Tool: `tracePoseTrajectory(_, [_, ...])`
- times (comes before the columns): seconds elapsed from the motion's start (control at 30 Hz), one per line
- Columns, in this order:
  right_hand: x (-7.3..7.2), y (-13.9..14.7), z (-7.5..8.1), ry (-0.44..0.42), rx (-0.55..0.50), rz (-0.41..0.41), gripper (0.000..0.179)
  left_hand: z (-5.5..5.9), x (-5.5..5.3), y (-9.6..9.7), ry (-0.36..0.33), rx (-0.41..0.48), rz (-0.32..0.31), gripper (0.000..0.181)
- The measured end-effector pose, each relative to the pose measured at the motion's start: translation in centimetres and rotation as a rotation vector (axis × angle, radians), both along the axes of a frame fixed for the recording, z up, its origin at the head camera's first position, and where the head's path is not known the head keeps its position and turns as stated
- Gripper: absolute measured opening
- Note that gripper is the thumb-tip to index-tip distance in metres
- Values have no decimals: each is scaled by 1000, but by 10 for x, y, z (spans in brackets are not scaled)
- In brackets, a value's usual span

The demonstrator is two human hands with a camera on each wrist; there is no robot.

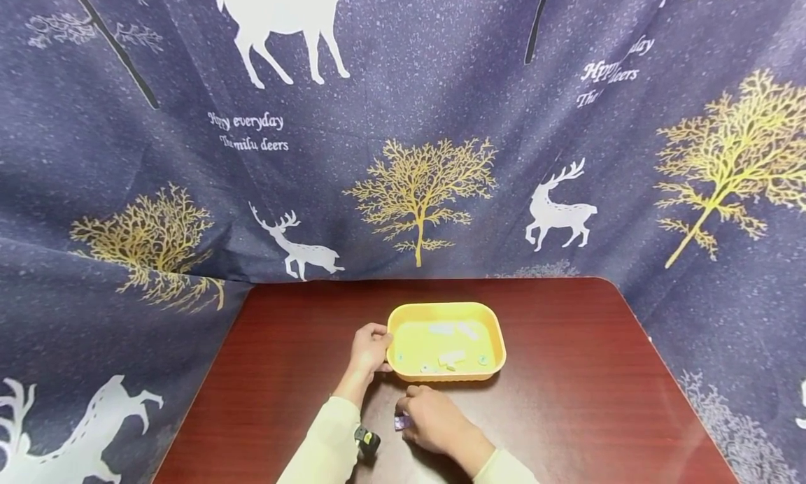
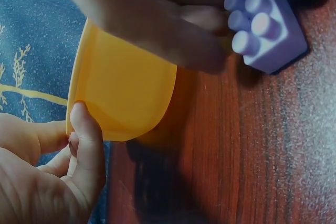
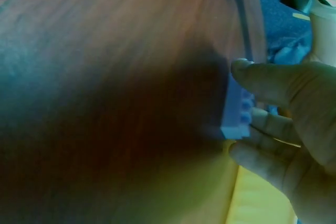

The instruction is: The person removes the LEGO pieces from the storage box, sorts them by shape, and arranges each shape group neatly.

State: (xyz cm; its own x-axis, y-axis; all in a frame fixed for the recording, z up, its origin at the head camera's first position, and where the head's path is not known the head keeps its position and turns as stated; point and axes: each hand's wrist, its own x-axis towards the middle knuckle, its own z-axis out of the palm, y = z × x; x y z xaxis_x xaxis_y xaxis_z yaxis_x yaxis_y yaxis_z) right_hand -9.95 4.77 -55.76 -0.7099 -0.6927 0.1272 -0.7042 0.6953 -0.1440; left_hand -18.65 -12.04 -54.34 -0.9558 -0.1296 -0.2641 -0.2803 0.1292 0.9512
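In the head view a shallow yellow tub sits on the table, with several pale blocks and small round pieces on its bottom. My left hand pinches its left rim; the left wrist view shows the thumb against the tub's wall. Just in front of the tub, my right hand holds a purple studded building block between thumb and fingers. The studs of that block show clearly in the left wrist view. From the right wrist, the block appears beside the thumb.
The reddish-brown wooden table stretches out on both sides of the tub. A dark blue curtain printed with deer and trees hangs behind it. A small black device is strapped at the left wrist.
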Motion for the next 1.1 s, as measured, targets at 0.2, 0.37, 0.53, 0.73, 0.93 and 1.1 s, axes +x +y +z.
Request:
tracePoseTrajectory(0.2, [-7,4,13,25,-73,-6,26,3,-1,0,4,-5,1,27])
tracePoseTrajectory(0.37, [-12,7,30,14,-120,-13,28,4,-1,0,0,-8,0,27])
tracePoseTrajectory(0.53, [-14,10,45,-2,-130,-27,27,4,0,0,-8,-2,-4,28])
tracePoseTrajectory(0.73, [-21,12,57,42,-147,-34,26,4,0,0,-9,-7,-6,26])
tracePoseTrajectory(0.93, [-34,13,63,111,-193,-51,26,2,-3,1,-5,-17,-11,26])
tracePoseTrajectory(1.1, [-45,16,65,117,-205,-77,28,1,-2,0,-9,-7,-14,29])
